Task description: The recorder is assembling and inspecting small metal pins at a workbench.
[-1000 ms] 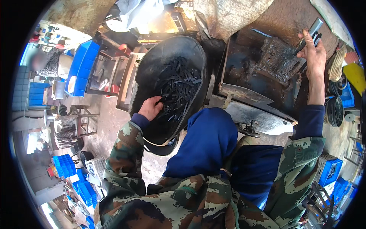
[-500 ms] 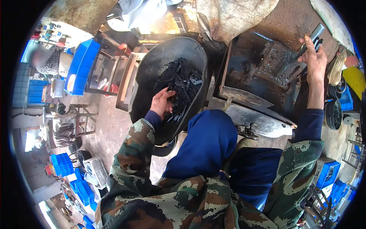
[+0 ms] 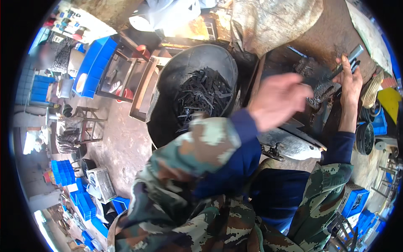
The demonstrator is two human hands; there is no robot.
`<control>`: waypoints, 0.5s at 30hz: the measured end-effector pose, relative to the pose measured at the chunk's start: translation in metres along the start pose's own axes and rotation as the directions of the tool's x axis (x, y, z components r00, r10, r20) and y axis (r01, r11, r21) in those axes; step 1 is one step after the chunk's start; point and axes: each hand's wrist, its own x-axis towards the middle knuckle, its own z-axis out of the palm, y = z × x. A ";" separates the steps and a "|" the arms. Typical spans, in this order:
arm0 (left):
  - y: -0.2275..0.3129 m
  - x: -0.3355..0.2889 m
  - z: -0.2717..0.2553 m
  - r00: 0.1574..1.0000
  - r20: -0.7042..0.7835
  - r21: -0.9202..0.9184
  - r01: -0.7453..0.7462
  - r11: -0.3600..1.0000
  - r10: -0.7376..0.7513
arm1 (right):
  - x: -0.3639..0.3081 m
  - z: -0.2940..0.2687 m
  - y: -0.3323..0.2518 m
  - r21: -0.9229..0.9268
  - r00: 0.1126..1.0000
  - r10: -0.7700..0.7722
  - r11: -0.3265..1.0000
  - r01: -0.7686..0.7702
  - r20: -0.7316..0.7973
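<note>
My left hand (image 3: 279, 101), smeared by motion, is over the near left part of the dark, oily tray. Its fingers reach toward the right, and whether they hold anything cannot be made out. On the right, my right hand (image 3: 349, 80) grips a dark tool with a silver bar-like end (image 3: 357, 51), tilted up to the right; dark strips show beside its fingers. Just left of that hand lies a rough, grease-coated metal block (image 3: 321, 90) in the tray, partly hidden by my left hand. A pile of flat black metal pieces (image 3: 203, 94) fills the middle of a black tub (image 3: 161, 122).
A stained cloth sack (image 3: 273, 25) hangs over the tray's far side. Blue bins (image 3: 92, 69) and a wooden rack (image 3: 140, 90) stand at the left, with a person (image 3: 58, 54) beyond them. Black round containers (image 3: 366, 132) sit at the far right.
My left hand has left the pile in the tub and swung right across to the tray. My right hand keeps its grip and has shifted slightly down in the view, which has also moved a little.
</note>
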 end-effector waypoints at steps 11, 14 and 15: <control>-0.077 0.071 0.086 0.976 0.008 0.148 -0.215 0.965 0.216 | 0.018 -0.017 0.024 0.028 1.000 0.009 1.000 -0.009 -0.021; -0.090 0.067 0.060 0.996 -0.092 0.260 0.029 0.965 -0.005 | 0.009 -0.006 0.005 0.037 1.000 0.014 0.999 -0.014 -0.015; -0.088 0.066 0.058 0.995 -0.100 0.260 0.031 0.965 -0.005 | 0.011 -0.006 0.006 -0.008 0.999 0.021 1.000 -0.021 -0.027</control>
